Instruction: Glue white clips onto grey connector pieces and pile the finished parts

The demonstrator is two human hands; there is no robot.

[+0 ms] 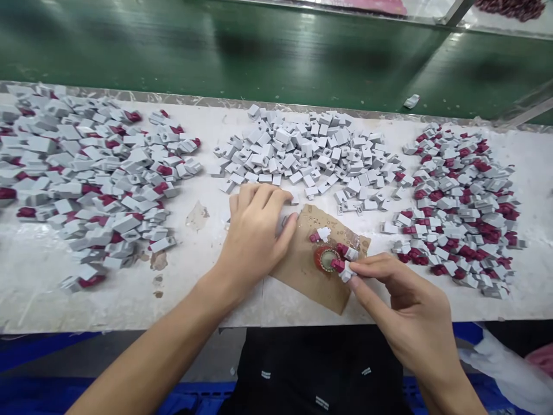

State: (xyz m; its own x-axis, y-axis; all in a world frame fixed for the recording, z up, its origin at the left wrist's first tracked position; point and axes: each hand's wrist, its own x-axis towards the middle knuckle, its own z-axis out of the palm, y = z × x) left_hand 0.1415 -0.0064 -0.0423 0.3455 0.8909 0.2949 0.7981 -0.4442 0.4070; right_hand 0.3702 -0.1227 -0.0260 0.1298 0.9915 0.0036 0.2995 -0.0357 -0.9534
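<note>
My right hand (410, 308) pinches a small grey-and-maroon plastic piece (344, 271) between thumb and forefinger. Its maroon end is over the rim of a small round red cap (323, 259) with something pale inside. The cap sits on a brown cardboard piece (315, 294), beside two more grey-and-maroon pieces (320, 234). My left hand (257, 233) rests palm down on the table, fingers curled around a grey plastic piece (284, 220), mostly hidden under them. Another grey piece (295, 199) lies by its forefinger tip.
Plain grey pieces (302, 147) are heaped behind my hands. Heaps of grey-and-maroon pieces lie at left (108, 167) and right (466, 202). Behind the white table (233, 305) runs a green surface (173, 57), with one stray light piece (412, 101) on it.
</note>
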